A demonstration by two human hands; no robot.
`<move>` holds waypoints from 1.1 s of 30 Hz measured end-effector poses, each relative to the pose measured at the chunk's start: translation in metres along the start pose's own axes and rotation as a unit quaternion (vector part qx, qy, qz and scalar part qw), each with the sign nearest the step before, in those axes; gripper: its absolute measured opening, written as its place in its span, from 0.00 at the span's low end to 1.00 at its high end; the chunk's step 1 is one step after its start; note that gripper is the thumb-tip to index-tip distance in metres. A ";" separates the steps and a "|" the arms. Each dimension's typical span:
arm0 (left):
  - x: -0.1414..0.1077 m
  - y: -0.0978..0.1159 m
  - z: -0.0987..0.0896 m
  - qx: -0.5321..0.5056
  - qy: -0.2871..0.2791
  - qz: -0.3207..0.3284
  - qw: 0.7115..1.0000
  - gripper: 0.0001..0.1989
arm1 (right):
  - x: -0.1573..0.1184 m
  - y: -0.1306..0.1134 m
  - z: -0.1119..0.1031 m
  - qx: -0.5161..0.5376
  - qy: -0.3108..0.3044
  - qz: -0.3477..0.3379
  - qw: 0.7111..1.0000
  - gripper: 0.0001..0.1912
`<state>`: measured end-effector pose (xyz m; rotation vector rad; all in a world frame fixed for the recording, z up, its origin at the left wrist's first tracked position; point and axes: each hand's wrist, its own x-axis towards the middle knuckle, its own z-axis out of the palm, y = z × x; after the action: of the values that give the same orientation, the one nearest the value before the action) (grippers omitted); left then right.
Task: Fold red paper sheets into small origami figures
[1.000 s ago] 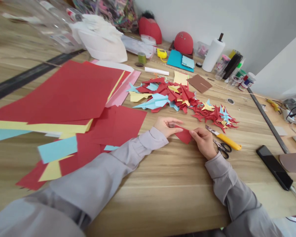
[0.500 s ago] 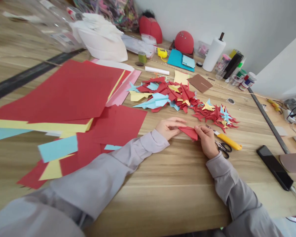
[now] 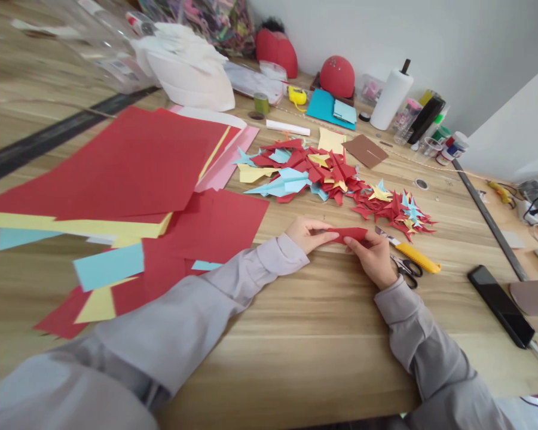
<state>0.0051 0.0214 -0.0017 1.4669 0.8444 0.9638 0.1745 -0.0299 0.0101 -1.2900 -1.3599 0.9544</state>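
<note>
A small folded piece of red paper (image 3: 348,234) is held between my two hands, just above the wooden table. My left hand (image 3: 308,235) pinches its left end between thumb and fingers. At the right end, my right hand (image 3: 373,254) grips it, thumb on the near side and fingers behind. Past the hands lies a heap of folded paper pieces (image 3: 316,170) in red, light blue and yellow, some shaped like planes and stars. Close to my right hand are a yellow utility knife (image 3: 416,257) and black-handled scissors (image 3: 406,270).
Large red sheets (image 3: 130,161) and loose paper offcuts cover the left side. A black phone (image 3: 500,304) with a cable lies at the right. Along the back stand a yellow tape measure (image 3: 297,95), a white roll (image 3: 391,98), a red dome (image 3: 337,76) and several bottles.
The red paper has turned from a downward-slanting triangle to a narrower, nearly level strip. My right thumb has shifted left along its near side. The camera view has moved slightly.
</note>
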 end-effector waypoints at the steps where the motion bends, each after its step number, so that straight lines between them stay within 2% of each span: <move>1: 0.000 0.001 0.000 -0.011 0.001 -0.005 1.000 0.16 | 0.000 0.001 0.000 0.002 0.004 0.000 1.000 0.12; 3: 0.000 0.001 0.001 -0.036 -0.002 -0.005 0.999 0.16 | 0.001 0.003 -0.001 0.001 0.008 -0.002 1.000 0.10; 6: 0.001 0.000 0.001 -0.044 -0.010 0.033 0.998 0.14 | 0.001 0.006 -0.003 -0.014 0.011 -0.006 1.000 0.09; 10: 0.003 -0.002 -0.002 -0.013 -0.020 0.085 0.996 0.12 | 0.001 0.008 -0.004 -0.020 0.012 -0.011 1.000 0.07; 15: 0.002 0.000 -0.003 0.040 -0.010 0.115 0.992 0.09 | -0.001 0.000 -0.002 -0.001 0.003 -0.021 1.000 0.08; 23: -0.001 -0.002 0.000 0.061 -0.057 0.154 0.985 0.10 | -0.001 -0.006 -0.003 -0.032 0.039 -0.031 0.998 0.06; 26: 0.000 -0.004 0.000 0.059 -0.074 0.148 0.984 0.10 | -0.001 -0.003 -0.003 -0.034 0.037 -0.017 0.999 0.07; 30: -0.001 -0.002 0.000 0.034 -0.084 0.106 0.990 0.11 | -0.002 -0.001 -0.001 -0.038 0.031 -0.013 0.999 0.09; 33: -0.002 -0.001 0.000 0.025 -0.089 0.087 0.992 0.13 | -0.003 -0.002 0.000 -0.063 -0.002 -0.026 0.998 0.09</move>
<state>0.0045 0.0198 -0.0028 1.6637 0.6219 0.9288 0.1741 -0.0329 0.0119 -1.3411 -1.4697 0.8464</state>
